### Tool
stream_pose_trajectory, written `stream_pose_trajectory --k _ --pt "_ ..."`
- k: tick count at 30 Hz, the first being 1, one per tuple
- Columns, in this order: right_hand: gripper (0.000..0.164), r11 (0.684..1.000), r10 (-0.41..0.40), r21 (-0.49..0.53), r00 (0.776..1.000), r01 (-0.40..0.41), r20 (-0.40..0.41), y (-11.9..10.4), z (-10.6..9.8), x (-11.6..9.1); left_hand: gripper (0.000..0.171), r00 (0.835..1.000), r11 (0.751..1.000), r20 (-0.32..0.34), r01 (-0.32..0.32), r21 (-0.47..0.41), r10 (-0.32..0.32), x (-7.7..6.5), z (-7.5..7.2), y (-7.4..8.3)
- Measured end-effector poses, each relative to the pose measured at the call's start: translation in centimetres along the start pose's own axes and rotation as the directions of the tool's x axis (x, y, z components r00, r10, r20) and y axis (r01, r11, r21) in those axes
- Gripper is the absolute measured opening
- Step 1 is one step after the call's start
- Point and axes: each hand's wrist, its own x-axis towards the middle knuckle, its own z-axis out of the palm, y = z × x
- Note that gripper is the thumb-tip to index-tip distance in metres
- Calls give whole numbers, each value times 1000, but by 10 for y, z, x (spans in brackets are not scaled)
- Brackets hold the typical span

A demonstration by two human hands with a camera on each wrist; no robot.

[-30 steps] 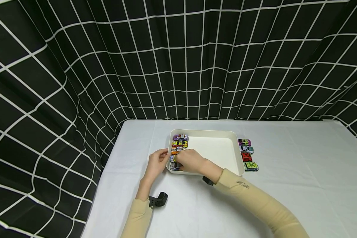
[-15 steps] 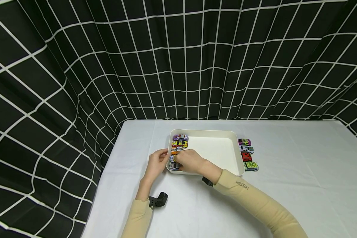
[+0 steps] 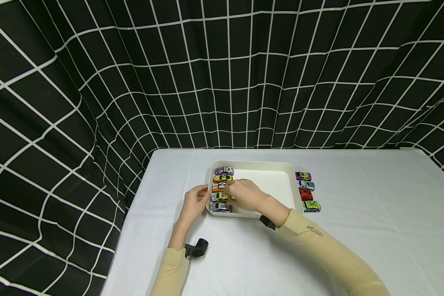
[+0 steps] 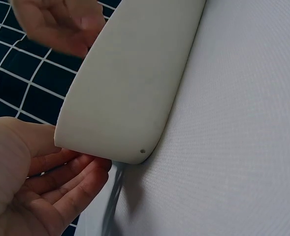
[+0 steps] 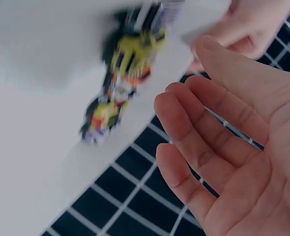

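A white rectangular tray (image 3: 259, 165) lies on the table. Along its left end, several small toy cars stand in a column: purple (image 3: 224, 170), yellow-red (image 3: 223, 178), orange-white (image 3: 218, 187), yellow-blue (image 3: 220, 197) and silver-grey (image 3: 220, 207). My left hand (image 3: 195, 202) holds the tray's left wall; in the left wrist view its thumb goes behind the rim and its fingers (image 4: 85, 189) lie against the outside. Just above the cars hovers my right hand (image 3: 247, 195). Nothing is between its loosely bent fingers (image 5: 216, 140) in the right wrist view, where the cars are blurred.
To the tray's right, several more toy cars stand in a column on the white tablecloth (image 3: 362, 213): purple-green (image 3: 303, 176), light blue-white (image 3: 305, 185), red (image 3: 306, 195) and lime green (image 3: 312, 206). A black curtain with white grid lines (image 3: 240, 74) hangs behind the table.
My right hand has let go of the yellow-blue toy car and moved up and right, uncovering it and the silver-grey car. The left hand has stayed at the tray wall.
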Motion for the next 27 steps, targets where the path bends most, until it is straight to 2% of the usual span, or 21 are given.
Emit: stream_pose_trajectory --k 6,15,19,22,27 --pt "14 999 33 -29 995 -35 -91 21 -21 -32 25 1000 1000 3 0 0 0 0 1 1" --pt "17 985 162 -30 971 -170 -178 57 -40 -88 26 999 999 0 37 14 -37 0 -1 1" --pt "16 972 227 -19 956 -234 -184 66 -43 -111 26 999 999 -2 36 21 -36 -1 -1 2" --pt "16 957 284 -13 944 -290 -166 72 -43 -128 25 1000 999 0 24 22 -24 -2 -1 3" --pt "13 936 345 -17 928 -351 -138 81 -41 -152 26 999 999 3 39 4 -39 -2 0 3"
